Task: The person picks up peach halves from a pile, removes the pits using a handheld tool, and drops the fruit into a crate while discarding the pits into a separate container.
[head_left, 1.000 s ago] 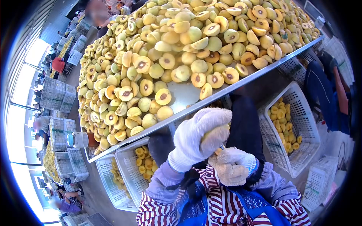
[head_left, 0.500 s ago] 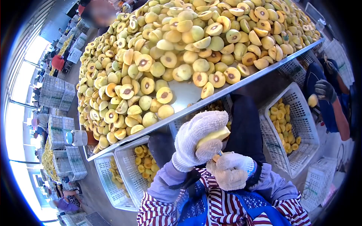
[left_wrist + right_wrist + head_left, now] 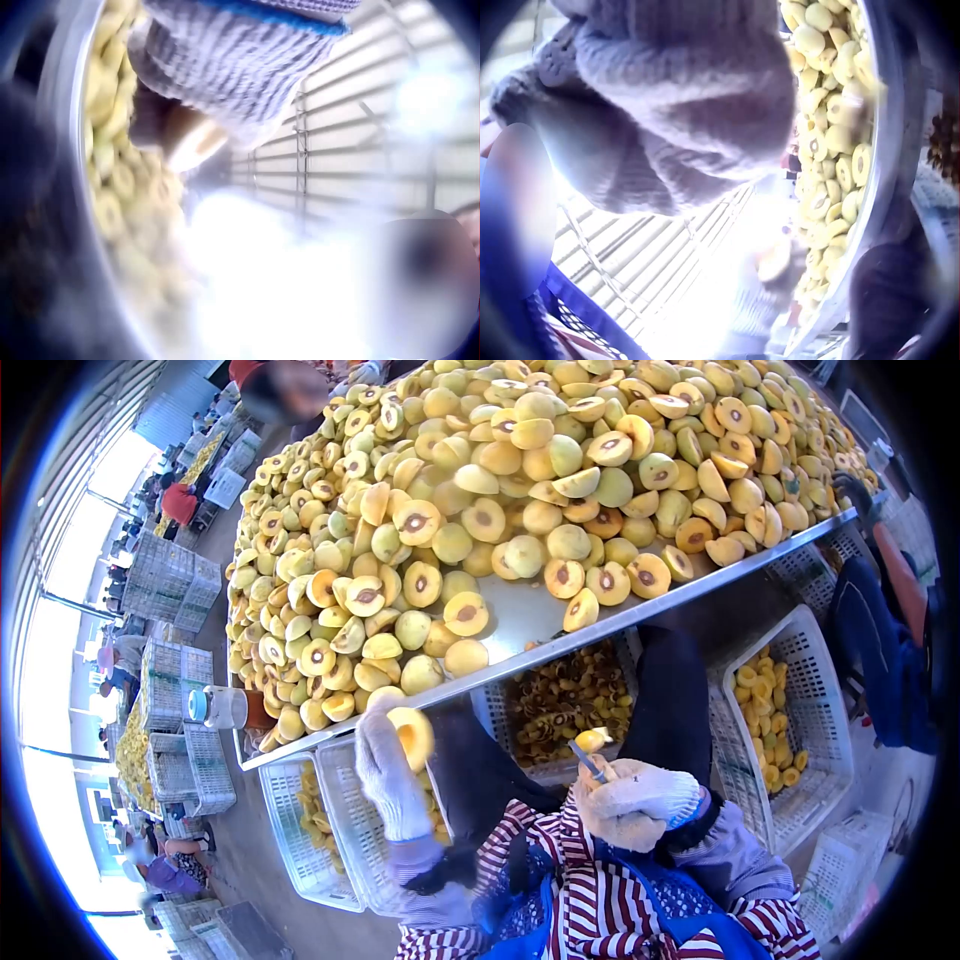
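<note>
In the head view my gloved left hand [image 3: 388,775] holds a peach half [image 3: 412,737] over a white crate at the table's front edge. The half's cut face shows a hollow centre. In the left wrist view that peach half [image 3: 196,140] sticks out below the knitted glove. My gloved right hand [image 3: 638,800], above my lap, grips a slim metal pitting tool [image 3: 586,759], whose handle is mostly hidden by the fingers. A yellow-and-brown piece of fruit [image 3: 593,740] shows at the tool's tip. The right wrist view is mostly filled by the right glove [image 3: 682,97].
Halved peaches with stones [image 3: 465,614] lie heaped on a metal-edged table [image 3: 515,610]. Below it, a crate [image 3: 490,715] contains brown scraps. White crates [image 3: 345,800] with yellow halves flank my legs; another crate [image 3: 815,700] stands right. A jar [image 3: 225,707] stands at the table's left corner.
My left hand has moved left, away from the right hand, carrying the peach half. The tool now shows, with a fruit piece at its tip. The head view has shifted slightly.
</note>
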{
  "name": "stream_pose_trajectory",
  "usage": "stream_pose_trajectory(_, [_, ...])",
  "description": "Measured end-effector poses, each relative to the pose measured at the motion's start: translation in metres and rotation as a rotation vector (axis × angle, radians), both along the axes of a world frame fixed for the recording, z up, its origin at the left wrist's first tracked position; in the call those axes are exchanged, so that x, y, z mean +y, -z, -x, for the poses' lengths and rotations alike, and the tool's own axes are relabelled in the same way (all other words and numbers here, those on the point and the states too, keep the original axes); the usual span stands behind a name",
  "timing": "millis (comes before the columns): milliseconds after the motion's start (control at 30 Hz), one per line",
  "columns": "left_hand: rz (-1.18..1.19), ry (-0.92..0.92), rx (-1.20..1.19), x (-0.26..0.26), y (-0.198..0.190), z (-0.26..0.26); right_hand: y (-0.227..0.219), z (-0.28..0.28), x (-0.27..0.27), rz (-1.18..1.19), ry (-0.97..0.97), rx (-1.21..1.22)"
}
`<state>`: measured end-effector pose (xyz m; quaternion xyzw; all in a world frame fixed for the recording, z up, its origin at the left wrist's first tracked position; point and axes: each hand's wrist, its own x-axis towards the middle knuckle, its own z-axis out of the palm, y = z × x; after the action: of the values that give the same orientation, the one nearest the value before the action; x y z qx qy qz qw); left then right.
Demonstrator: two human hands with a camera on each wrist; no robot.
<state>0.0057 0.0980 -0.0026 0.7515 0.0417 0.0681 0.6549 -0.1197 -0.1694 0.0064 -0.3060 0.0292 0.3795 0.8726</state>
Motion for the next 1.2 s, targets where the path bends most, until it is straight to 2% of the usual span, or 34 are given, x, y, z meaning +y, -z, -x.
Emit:
stream_pose_trajectory(33, [-0.935,-0.035,-0.273,0.026,0.006,-0.014,-0.001,-0.005,-0.001,0.078,-0.026,0.075])
stream_pose_trajectory(67, [-1.38,-0.109,-0.468,0.027,0.006,-0.015,-0.004,-0.01,-0.003,0.158,-0.056,0.151])
stream_pose_trajectory(133, [-1.106,0.029,-0.543,0.007,0.014,-0.032,-0.019,-0.023,0.001,0.222,-0.139,0.155])
stream_pose_trajectory(200, [-0.78,0.188,-0.33,-0.03,0.023,-0.054,-0.022,-0.031,0.005,0.212,-0.206,0.134])
stream_pose_trajectory(233, [-0.818,0.197,-0.32,-0.042,0.041,-0.076,-0.024,-0.033,0.006,0.265,-0.184,0.133])
stream_pose_trajectory(300, [-0.998,0.083,-0.346,-0.082,0.048,-0.113,-0.027,-0.036,0.006,0.377,-0.134,0.131])
stream_pose_trajectory(333, [-1.025,0.109,-0.282,-0.093,0.054,-0.128,-0.024,-0.036,0.006,0.393,-0.084,0.135])
stream_pose_trajectory(400, [-1.301,0.362,0.25,-0.12,0.043,-0.145,-0.019,-0.033,0.007,0.423,0.021,0.149])
stream_pose_trajectory(467, [-1.121,0.431,0.139,-0.116,0.065,-0.15,-0.022,-0.035,0.004,0.466,0.033,0.146])
stream_pose_trajectory(500, [-1.031,0.462,0.087,-0.116,0.064,-0.146,-0.021,-0.035,0.004,0.468,0.059,0.148])
stream_pose_trajectory(533, [-0.784,0.467,0.219,-0.116,0.063,-0.138,-0.021,-0.037,0.004,0.475,0.085,0.145])
stream_pose_trajectory(600, [-0.291,0.469,0.475,-0.124,0.022,-0.103,-0.021,-0.041,0.005,0.54,0.188,0.111])
stream_pose_trajectory(700, [0.104,0.474,0.404,-0.124,0.01,-0.063,-0.022,-0.047,0.005,0.565,0.237,0.128])
stream_pose_trajectory(733, [0.157,0.497,0.318,-0.124,0.01,-0.055,-0.025,-0.05,0.005,0.559,0.237,0.137])
stream_pose_trajectory(800, [0.238,0.562,0.305,-0.121,-0.001,-0.039,-0.032,-0.055,0.005,0.582,0.246,0.141])
stream_pose_trajectory(833, [0.177,0.563,0.27,-0.12,-0.007,-0.03,-0.032,-0.055,0.006,0.6,0.242,0.139])
stream_pose_trajectory(933, [0.246,0.541,0.212,-0.122,-0.016,-0.009,-0.033,-0.049,0.01,0.591,0.28,0.134])
stream_pose_trajectory(967, [0.156,0.528,0.134,-0.123,-0.011,-0.005,-0.033,-0.047,0.011,0.579,0.3,0.131])
stream_pose_trajectory(1100, [0.572,0.528,0.23,-0.134,-0.02,0.015,-0.032,-0.041,0.011,0.659,0.307,0.074])
stream_pose_trajectory(1167, [0.453,0.534,0.122,-0.134,-0.027,0.022,-0.025,-0.035,0.018,0.72,0.293,0.009])
stream_pose_trajectory(1200, [0.392,0.533,0.067,-0.133,-0.029,0.024,-0.028,-0.033,0.017,0.655,0.282,0.023])
